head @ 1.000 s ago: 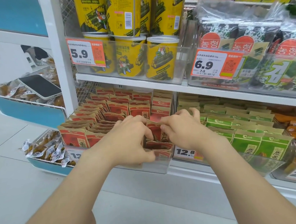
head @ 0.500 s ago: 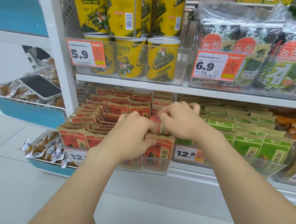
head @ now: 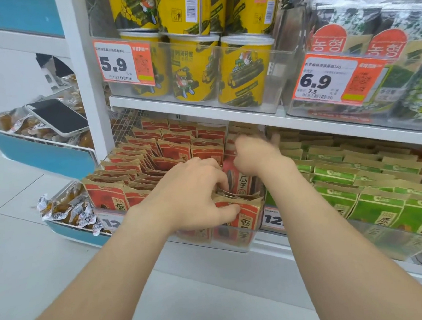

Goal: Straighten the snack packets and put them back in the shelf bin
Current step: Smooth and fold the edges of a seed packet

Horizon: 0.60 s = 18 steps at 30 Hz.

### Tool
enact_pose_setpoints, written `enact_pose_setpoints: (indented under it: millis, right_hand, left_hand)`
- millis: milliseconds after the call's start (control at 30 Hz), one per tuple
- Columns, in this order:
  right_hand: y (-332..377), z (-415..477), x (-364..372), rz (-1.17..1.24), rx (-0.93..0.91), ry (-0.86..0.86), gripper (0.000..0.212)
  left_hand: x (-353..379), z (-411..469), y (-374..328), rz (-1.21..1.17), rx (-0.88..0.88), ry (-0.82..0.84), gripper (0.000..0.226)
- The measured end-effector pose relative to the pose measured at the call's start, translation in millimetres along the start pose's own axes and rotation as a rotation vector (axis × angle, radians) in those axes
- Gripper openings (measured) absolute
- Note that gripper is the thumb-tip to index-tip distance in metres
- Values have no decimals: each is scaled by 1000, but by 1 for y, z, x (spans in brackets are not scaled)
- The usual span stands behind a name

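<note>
Head view: the clear shelf bin (head: 235, 241) sits on the lower shelf, filled with rows of red snack packets (head: 176, 149) standing on edge. The left hand (head: 192, 193) reaches into the bin's front right corner. Its fingers curl down behind the front packet (head: 250, 213) and its thumb presses on that packet's face, so it grips the packet, which stands upright against the bin's front wall. Just behind it in the same row, a tilted packet (head: 240, 179) leans back, showing a dark seed picture. The right hand (head: 254, 154) is at the top of this tilted packet with its fingers bent (it is smeared by motion, so I cannot tell whether it grips the packet or only touches it). To the right of the bin lie rows of green packets (head: 382, 197). On the shelf above the bin stand yellow tubs (head: 243, 72) behind a 5.9 price tag (head: 123, 63). Left of the bin, past the white upright, a phone (head: 57, 118) lies on a blue tray of wrapped snacks.
</note>
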State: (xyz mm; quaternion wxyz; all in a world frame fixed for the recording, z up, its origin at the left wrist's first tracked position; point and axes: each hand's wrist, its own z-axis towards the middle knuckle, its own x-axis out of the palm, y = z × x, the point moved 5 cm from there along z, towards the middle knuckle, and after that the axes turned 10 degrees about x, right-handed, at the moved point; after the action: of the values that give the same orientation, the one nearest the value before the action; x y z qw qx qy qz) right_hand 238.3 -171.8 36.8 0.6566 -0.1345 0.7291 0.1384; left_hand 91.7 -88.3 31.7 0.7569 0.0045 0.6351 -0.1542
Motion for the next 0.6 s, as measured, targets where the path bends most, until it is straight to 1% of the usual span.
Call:
enact_pose_setpoints:
  millis: [67, 100, 133, 233, 367, 400, 500, 600]
  right_hand:
    - [1, 4, 2, -31, 3, 12, 55]
    - [2, 4, 3, -27, 0, 8, 55]
    - [3, 3, 3, -16, -3, 1, 50]
    - [4, -5, -1, 19, -9, -63, 24]
    - [3, -23, -8, 134, -48, -136, 13]
    - [1, -28, -9, 159, -61, -148, 12]
    - [-7, -45, -8, 271, -102, -205, 22]
    - [-19, -63, -7, 443, -148, -310, 16]
  left_hand:
    - [0, 2, 0, 17, 3, -1, 60]
    - [1, 3, 0, 28, 5, -3, 60]
    - [1, 4, 0, 37, 1, -4, 60]
    - [3, 5, 0, 50, -9, -9, 59]
    - [1, 4, -4, 27, 31, -28, 54]
    - [1, 4, -7, 24, 49, -24, 50]
    - [4, 4, -19, 27, 76, -11, 33]
    - [6, 1, -27, 66, 61, -2, 28]
